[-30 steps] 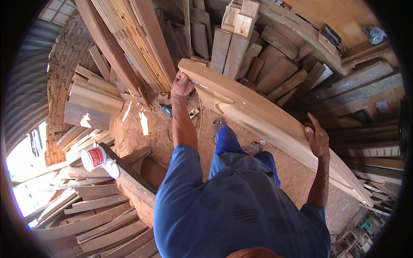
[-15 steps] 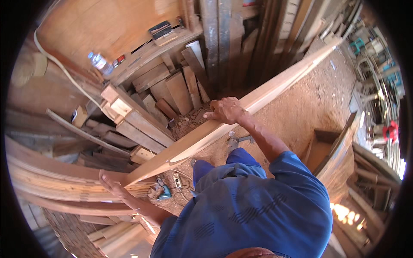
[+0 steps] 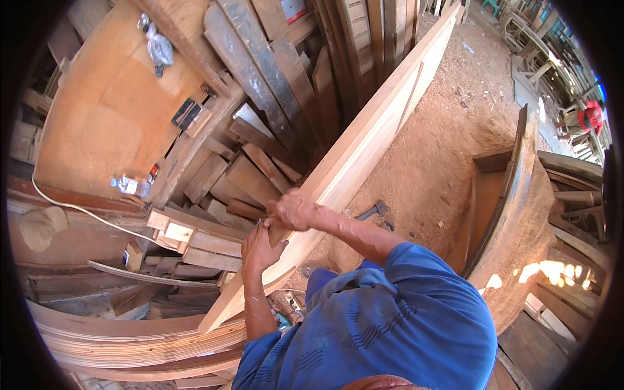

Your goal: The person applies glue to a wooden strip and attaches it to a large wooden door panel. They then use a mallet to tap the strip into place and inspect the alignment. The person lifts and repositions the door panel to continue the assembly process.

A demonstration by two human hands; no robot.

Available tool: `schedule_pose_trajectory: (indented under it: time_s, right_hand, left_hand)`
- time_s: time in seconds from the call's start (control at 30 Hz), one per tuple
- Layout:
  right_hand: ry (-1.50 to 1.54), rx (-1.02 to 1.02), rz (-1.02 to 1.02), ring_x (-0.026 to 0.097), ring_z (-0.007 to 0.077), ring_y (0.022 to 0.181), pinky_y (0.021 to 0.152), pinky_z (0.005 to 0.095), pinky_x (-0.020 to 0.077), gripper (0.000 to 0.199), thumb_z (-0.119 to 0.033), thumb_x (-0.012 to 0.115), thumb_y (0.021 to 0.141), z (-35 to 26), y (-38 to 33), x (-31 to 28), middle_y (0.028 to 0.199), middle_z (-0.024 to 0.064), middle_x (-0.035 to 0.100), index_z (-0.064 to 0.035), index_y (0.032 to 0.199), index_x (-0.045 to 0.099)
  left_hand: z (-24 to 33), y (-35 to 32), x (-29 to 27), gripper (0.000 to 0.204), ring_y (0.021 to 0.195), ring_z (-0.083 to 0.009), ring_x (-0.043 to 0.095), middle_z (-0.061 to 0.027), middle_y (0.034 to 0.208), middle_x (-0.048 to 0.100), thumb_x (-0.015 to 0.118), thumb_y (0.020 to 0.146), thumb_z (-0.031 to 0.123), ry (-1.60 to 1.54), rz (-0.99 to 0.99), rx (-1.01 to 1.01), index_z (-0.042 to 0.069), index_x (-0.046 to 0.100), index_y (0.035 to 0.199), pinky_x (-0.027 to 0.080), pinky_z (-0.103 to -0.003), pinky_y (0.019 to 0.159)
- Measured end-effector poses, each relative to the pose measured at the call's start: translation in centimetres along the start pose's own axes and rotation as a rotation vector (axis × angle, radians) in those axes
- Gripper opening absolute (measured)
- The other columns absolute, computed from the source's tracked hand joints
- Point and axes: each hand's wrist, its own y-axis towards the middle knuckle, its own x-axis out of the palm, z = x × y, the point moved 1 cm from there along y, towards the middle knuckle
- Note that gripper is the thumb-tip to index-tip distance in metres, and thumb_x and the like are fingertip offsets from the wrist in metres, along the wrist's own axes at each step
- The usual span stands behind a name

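A long, pale wooden beam (image 3: pixel 367 146) runs diagonally from the lower left to the upper right. My left hand (image 3: pixel 261 250) grips it along its far edge, with the thumb over the upper side. Right beside it, my right hand (image 3: pixel 296 211) is closed over the same edge, its fingers curled and partly blurred. Whether a small thing is also pinched between the hands cannot be made out. The beam's near end lies by a stack of curved wooden strips (image 3: pixel 143 348).
Leaning boards (image 3: pixel 257 175) crowd the far side. A clear bottle (image 3: pixel 132 186) stands near an orange-brown panel (image 3: pixel 97 123). On the sawdust-covered floor (image 3: pixel 442 169) lies a dark hammer-like tool (image 3: pixel 372 210). A curved wooden piece (image 3: pixel 504 208) stands to the right.
My left hand has moved from the beam's near end up beside my right hand. The beam now shows more of its broad side face, and the view has turned.
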Motion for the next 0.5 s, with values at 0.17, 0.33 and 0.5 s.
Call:
schedule_pose_trajectory:
  time_s: [0.17, 0.33, 0.5]
  right_hand:
    - [0.318, -0.256, 0.529, 0.062, 0.0347, 0.099, 0.09, 0.0446, 0.0478, 0.038, -0.038, 0.058, 0.092, 5.0, -6.9, -2.3, 0.097, 0.0209, 0.065, -0.0033, 0.109, 0.06]
    - [0.629, 0.192, 0.252, 0.062, 0.0376, 0.095, 0.083, 0.0441, 0.049, 0.029, -0.022, 0.06, 0.089, 23.2, -14.9, 2.7, 0.105, 0.0225, 0.064, -0.0024, 0.109, 0.061]
    - [0.599, 0.986, 0.089, 0.065, 0.0279, 0.081, 0.071, 0.04, 0.0502, 0.036, -0.031, 0.05, 0.093, 36.7, -24.1, 7.8, 0.086, 0.0183, 0.068, 0.0015, 0.094, 0.065]
  left_hand:
    - [5.4, 2.0, -1.8, 0.057, 0.103, -0.0405, 0.058, -0.0222, 0.106, 0.062, 0.075, 0.072, 0.035, 0.066, 0.0, -0.14, 0.004, 0.052, 0.114, 0.044, -0.048, 0.087]
    - [8.8, 6.6, -0.2, 0.055, 0.102, -0.0408, 0.058, -0.0229, 0.107, 0.063, 0.075, 0.072, 0.038, 0.111, 0.171, -0.139, 0.004, 0.054, 0.109, 0.044, -0.047, 0.087]
    - [10.1, 9.0, 0.0, 0.055, 0.098, -0.0416, 0.06, -0.0241, 0.102, 0.064, 0.075, 0.072, 0.04, 0.144, 0.134, -0.225, 0.003, 0.055, 0.107, 0.045, -0.048, 0.085]
